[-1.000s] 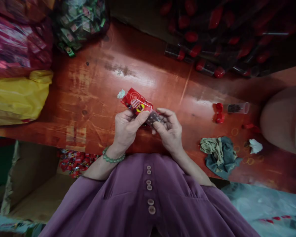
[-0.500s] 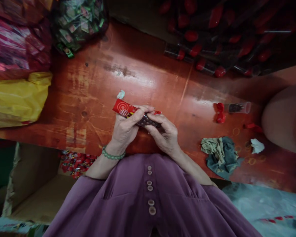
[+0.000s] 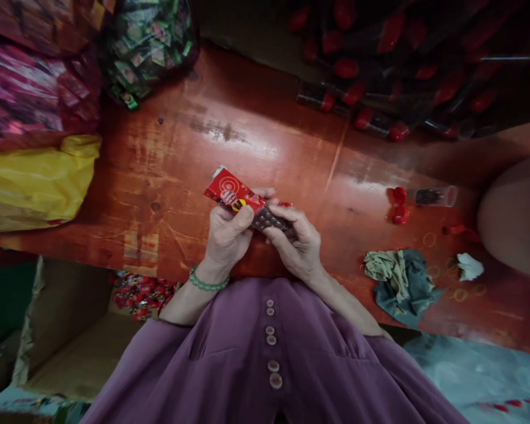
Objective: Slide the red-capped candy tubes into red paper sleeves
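Observation:
My left hand (image 3: 225,235) is closed round a clear tube of dark round sweets (image 3: 269,221), pressing a red printed label (image 3: 229,191) against it. The label sticks out past my fingers to the upper left. My right hand (image 3: 298,241) pinches the tube's right end, fingers curled over it. Both hands sit just above the near edge of a red-brown wooden table (image 3: 168,176). A green bead bracelet (image 3: 205,284) is on my left wrist.
A yellow bag (image 3: 33,179) and bags of wrapped sweets lie far left. Filled tubes with red caps (image 3: 371,121) pile at the back right. One open tube (image 3: 433,196), red caps (image 3: 397,206), a crumpled cloth (image 3: 400,280) and rubber bands lie to the right. A cardboard box (image 3: 70,341) stands below left.
The red label went from raised and spread open to folded down along the tube under my left fingers. Both hands have stayed in the same spot at the table edge.

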`<state>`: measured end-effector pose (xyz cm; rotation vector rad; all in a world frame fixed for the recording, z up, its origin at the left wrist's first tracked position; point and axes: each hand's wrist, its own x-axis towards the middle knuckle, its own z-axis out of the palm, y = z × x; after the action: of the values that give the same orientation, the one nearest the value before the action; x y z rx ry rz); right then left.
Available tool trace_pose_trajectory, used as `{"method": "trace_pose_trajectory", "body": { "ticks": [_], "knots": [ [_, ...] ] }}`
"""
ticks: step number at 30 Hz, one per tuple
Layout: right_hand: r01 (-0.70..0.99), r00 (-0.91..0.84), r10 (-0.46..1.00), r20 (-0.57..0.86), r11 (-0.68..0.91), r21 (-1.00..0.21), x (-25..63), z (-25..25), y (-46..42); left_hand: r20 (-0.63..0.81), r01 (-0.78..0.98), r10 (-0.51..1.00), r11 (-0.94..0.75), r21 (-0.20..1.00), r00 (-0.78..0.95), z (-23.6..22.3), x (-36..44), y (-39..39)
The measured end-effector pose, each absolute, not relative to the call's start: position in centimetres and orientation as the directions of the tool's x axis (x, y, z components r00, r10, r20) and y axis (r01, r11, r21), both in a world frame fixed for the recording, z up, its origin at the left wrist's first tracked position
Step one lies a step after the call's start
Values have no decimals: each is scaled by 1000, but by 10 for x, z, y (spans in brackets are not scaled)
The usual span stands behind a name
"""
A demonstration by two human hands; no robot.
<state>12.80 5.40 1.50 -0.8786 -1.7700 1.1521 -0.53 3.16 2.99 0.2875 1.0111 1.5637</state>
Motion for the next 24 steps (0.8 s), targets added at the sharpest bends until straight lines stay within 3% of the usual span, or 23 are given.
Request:
{"method": "trace_pose_trajectory", "body": {
  "ticks": [4, 6, 12, 15, 18, 21, 24],
  "knots": [
    [136, -445, 767, 462, 567, -812, 128, 9, 58, -381, -689, 885, 101, 718, -268, 31, -4, 35],
    [143, -453, 742, 494, 607, -781, 130, 7, 59, -392, -691, 887, 126, 712, -242, 32, -5, 37],
    [215, -440, 840, 318, 443, -871, 133, 10, 60, -445, -649, 859, 190, 737, -254, 29, 0, 38],
    [186, -462, 844, 272, 392, -901, 135, 12, 61, -456, -638, 865, 233, 734, -209, 28, 1, 35],
    [129, -473, 867, 156, 244, -961, 135, 13, 61, -446, -640, 882, 255, 725, -153, 29, 1, 32],
    [99, -467, 883, 54, 113, -989, 134, 13, 57, -427, -670, 888, 212, 712, -172, 32, 2, 28],
    [78, -446, 894, 41, 85, -993, 133, 13, 51, -421, -677, 864, 136, 723, -277, 32, 7, 21]
  ]
}}
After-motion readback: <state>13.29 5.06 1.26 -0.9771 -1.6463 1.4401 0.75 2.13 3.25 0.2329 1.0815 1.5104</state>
